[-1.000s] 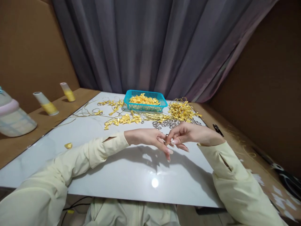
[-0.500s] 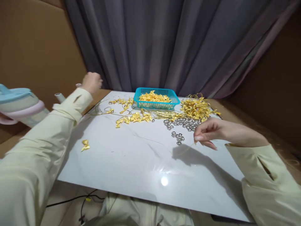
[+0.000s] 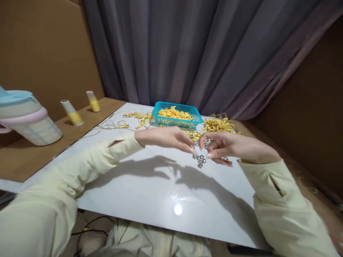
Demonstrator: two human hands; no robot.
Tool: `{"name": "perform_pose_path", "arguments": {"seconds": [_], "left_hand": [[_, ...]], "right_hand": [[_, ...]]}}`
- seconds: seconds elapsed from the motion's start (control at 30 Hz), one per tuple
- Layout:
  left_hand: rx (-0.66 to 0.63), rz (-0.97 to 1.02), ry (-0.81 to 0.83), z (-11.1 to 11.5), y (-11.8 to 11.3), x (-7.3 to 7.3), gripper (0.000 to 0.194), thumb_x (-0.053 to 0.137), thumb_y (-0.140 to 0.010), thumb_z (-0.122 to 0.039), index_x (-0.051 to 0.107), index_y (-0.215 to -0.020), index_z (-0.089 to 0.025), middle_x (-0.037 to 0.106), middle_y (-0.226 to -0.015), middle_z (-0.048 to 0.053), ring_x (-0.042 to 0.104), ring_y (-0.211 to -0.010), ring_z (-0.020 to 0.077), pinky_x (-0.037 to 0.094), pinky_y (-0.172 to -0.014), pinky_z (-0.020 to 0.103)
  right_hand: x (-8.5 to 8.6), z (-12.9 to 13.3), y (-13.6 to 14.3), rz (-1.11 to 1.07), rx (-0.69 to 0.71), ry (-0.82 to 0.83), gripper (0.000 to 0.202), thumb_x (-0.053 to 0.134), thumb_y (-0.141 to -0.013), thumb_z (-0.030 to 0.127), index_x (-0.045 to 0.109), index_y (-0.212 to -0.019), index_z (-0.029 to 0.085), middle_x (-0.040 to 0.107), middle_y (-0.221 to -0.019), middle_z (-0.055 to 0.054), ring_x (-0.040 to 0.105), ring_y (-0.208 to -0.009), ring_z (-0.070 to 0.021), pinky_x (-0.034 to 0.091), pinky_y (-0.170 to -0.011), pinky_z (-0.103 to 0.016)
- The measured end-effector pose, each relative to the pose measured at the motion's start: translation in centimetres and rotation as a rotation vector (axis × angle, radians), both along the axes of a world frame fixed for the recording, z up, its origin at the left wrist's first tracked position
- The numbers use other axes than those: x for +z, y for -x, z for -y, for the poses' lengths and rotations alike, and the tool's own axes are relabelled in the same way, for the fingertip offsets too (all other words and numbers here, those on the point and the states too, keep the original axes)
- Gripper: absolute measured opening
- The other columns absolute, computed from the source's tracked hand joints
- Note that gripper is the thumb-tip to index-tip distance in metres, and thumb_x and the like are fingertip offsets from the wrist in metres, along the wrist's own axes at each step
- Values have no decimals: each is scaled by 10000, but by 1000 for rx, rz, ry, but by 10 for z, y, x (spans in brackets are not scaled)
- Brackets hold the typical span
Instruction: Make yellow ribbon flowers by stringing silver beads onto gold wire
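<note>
My left hand point(image 3: 171, 138) reaches in over the middle of the white table point(image 3: 139, 192), its fingers pressed together; anything between them is too small to make out. Just to its right, my right hand point(image 3: 222, 145) has thumb and fingers curled in a pinch, and what it holds is too fine to see. A small gap separates the fingertips of both hands. Small silver bells or beads point(image 3: 199, 159) lie below and behind the fingertips, partly hidden by them. Yellow bows on thin gold wires point(image 3: 218, 124) are heaped behind my right hand.
A blue basket point(image 3: 178, 123) of yellow pieces stands at the table's back. More yellow bows on wires point(image 3: 140, 117) lie to its left. On the brown surface at left are two yellow-wrapped spools point(image 3: 74, 116) and a large cup point(image 3: 40, 125). A grey curtain hangs behind.
My left hand has swung from the far left to the centre, beside my right hand. My right hand has shifted slightly left. The single yellow bow at the left is now out of sight.
</note>
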State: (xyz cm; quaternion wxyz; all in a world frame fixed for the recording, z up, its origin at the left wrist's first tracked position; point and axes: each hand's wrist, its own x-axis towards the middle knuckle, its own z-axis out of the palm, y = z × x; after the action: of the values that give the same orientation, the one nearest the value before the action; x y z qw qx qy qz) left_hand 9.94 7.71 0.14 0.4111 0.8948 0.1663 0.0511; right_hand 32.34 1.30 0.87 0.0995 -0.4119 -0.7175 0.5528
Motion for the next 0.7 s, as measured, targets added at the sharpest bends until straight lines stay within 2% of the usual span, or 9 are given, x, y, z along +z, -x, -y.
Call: {"name": "perform_pose_path", "arguments": {"seconds": [0.1,0.2,0.4,0.53,0.7], "left_hand": [[-89,86,258,6,-27,-21,275,596,-816,-358,710,-986,-175,704,-1021,46,607,-983,181,432,-875,283],[-139,148,385,4,-31,-29,214,588,-830,-301,729,-922,-169,711,-1003,53,606,-997,163,403,-955,291],[-124,128,439,4,-26,-23,204,572,-847,-291,742,-867,-181,726,-948,45,605,-1032,171,355,-1021,331],[-158,133,466,3,-27,-25,201,565,-848,-286,744,-848,-193,733,-915,35,595,-1058,175,357,-1021,339],[-196,163,454,3,-27,-26,224,528,-864,-252,746,-846,-203,690,-1090,9,547,-1139,158,335,-1045,308]], "right_hand": [[0,-3,3,-19,-1,19,382,665,-774,433,419,-898,169,548,-518,71,437,-364,-31,281,-353,-149],[-1,-5,1,-33,-11,7,382,666,-774,438,419,-883,168,555,-510,70,401,-340,-19,241,-326,-140],[-4,-5,1,-36,-9,27,337,662,-791,400,442,-881,161,556,-510,65,366,-354,-11,217,-345,-145],[-3,-4,5,-38,-41,30,347,679,-770,404,447,-864,165,545,-526,64,434,-416,-30,233,-386,-155],[-4,-6,5,-37,-28,-17,312,650,-793,396,462,-855,155,570,-585,39,485,-492,-47,298,-447,-176]]}}
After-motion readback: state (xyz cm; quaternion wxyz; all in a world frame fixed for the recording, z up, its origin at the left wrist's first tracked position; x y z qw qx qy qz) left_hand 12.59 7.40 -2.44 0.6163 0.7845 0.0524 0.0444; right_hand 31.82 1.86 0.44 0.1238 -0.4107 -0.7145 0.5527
